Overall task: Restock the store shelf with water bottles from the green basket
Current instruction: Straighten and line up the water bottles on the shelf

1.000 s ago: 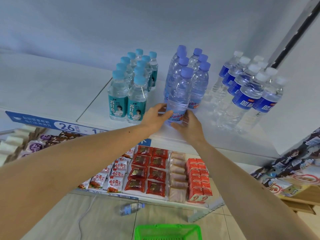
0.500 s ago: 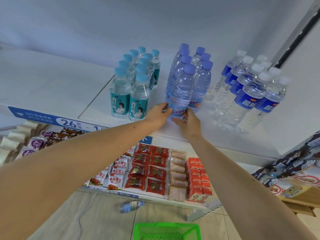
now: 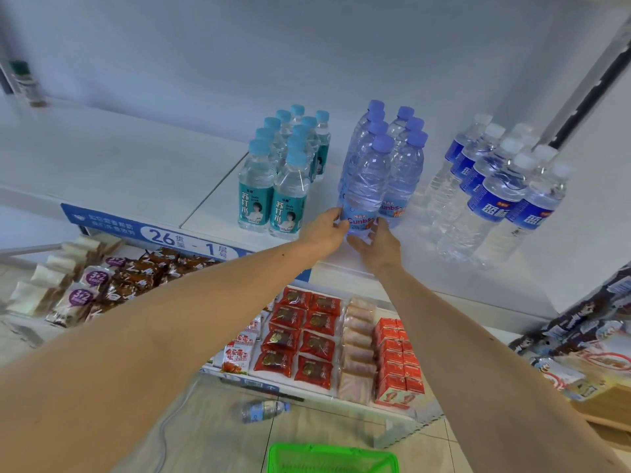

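Your bottle count on the shelf
You have 10 teal-label bottles (image 3: 286, 172), 7 periwinkle-cap bottles (image 3: 382, 172), 1 bottle on the floor (image 3: 263, 410), and 1 green basket (image 3: 333, 459).

- Left hand (image 3: 326, 230): bare, with no glove, ring or watch showing.
- Right hand (image 3: 377, 245): bare in the same way.
- Both forearms: uncovered along their whole visible length; no sleeve edge comes into view.

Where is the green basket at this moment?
In the head view, the green basket sits on the floor at the bottom centre, below the snack shelf, right of a fallen bottle.
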The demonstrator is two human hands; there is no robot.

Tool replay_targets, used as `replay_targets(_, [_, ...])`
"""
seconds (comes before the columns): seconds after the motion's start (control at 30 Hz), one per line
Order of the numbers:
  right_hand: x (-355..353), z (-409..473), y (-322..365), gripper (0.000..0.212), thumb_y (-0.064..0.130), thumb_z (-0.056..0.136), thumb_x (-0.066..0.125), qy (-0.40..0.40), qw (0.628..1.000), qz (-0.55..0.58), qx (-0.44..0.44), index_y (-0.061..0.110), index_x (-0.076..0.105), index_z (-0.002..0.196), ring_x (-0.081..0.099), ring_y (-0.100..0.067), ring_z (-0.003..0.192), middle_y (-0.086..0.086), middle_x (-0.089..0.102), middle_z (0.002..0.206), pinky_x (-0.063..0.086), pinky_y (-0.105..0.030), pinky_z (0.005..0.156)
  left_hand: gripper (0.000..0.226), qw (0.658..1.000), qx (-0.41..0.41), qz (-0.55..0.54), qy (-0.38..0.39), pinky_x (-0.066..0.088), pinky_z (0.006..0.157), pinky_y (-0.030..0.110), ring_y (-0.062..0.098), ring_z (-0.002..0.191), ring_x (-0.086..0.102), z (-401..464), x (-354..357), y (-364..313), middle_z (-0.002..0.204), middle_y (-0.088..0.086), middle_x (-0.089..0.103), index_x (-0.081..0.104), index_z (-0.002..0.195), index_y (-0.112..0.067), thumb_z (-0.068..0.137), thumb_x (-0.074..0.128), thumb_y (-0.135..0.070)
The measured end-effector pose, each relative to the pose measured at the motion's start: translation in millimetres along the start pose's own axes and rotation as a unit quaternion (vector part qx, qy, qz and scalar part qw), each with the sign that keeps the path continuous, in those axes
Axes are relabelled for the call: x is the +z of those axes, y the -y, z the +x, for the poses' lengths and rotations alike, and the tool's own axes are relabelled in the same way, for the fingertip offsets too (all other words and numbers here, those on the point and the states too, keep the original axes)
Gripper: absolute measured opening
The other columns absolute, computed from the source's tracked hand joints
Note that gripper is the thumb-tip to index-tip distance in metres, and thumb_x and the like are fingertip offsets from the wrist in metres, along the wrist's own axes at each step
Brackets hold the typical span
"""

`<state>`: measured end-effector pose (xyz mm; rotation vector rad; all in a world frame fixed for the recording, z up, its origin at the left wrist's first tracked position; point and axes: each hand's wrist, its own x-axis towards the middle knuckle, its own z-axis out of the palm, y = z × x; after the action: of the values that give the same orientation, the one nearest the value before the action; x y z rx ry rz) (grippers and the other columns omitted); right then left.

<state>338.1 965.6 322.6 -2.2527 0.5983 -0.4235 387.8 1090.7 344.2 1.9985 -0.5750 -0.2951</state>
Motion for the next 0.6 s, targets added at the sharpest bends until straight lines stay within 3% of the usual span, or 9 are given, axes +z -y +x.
replay_targets(0.13, [-4.9,-26.9,-3.6,0.068,0.024,0.086,0.071,-0.013,1.000,-0.004,0.002,0.005,0.035,0.141,0.051,-0.031,0.126,-0.016,0.051,0.139,0.041,-0.039,0.105,0.037,0.998,0.023,-0.015,-0.057,0.042,0.099,0.032,0.025,0.120,0.055,-20.8,3.1,0.0,0.135,0.009,0.055,0.050,0.132,-0.008,0.097,0.046,-0.019])
replay_targets(0.23, [-6.4,-58.5,-3.6,0.057,0.014,0.091,0.063,-0.023,0.999,0.047,-0.013,0.006,0.035,0.140,0.051,-0.027,0.125,-0.017,0.049,0.138,0.041,-0.035,0.105,0.029,0.989,0.056,-0.045,-0.126,0.052,0.090,0.037,0.026,0.103,0.064,-48.0,6.6,2.4,0.121,0.011,0.062,0.057,0.124,-0.008,0.097,0.047,-0.016])
replay_targets(0.3, [-3.1,-84.8,-4.9,0.048,0.009,0.092,0.060,-0.052,0.992,0.102,-0.049,0.006,0.039,0.136,0.052,-0.023,0.121,-0.014,0.050,0.135,0.042,-0.030,0.103,0.027,0.980,0.081,-0.075,-0.165,0.057,0.078,0.041,0.021,0.088,0.069,-72.4,8.5,6.0,0.111,0.007,0.063,0.057,0.121,-0.010,0.098,0.046,-0.018])
replay_targets(0.43, [18.9,-137.0,-17.0,0.034,0.011,0.094,0.057,-0.120,0.967,0.171,-0.146,0.007,0.046,0.126,0.055,-0.014,0.113,-0.003,0.053,0.125,0.044,-0.023,0.100,0.023,0.966,0.125,-0.068,-0.214,0.055,0.064,0.027,0.012,0.065,0.066,-124.5,7.0,32.8,0.090,0.000,0.062,0.054,0.118,-0.013,0.098,0.046,-0.022])
replay_targets(0.5, [38.3,-158.8,-27.5,0.032,0.013,0.093,0.058,-0.120,0.962,0.178,-0.168,0.011,0.047,0.123,0.055,-0.010,0.109,0.002,0.053,0.121,0.044,-0.022,0.097,0.021,0.968,0.106,-0.064,-0.217,0.053,0.060,0.022,0.014,0.062,0.063,-147.0,6.4,57.1,0.085,-0.003,0.061,0.053,0.117,-0.015,0.098,0.046,-0.023])
replay_targets(0.6, [75.6,-184.1,-48.9,0.031,0.016,0.093,0.058,-0.067,0.970,0.172,-0.160,0.012,0.048,0.122,0.057,-0.010,0.106,-0.001,0.055,0.116,0.047,-0.024,0.094,0.017,0.973,0.049,-0.054,-0.218,0.052,0.058,0.028,0.018,0.061,0.062,-173.8,7.3,105.1,0.081,-0.004,0.059,0.053,0.112,-0.018,0.098,0.046,-0.025])
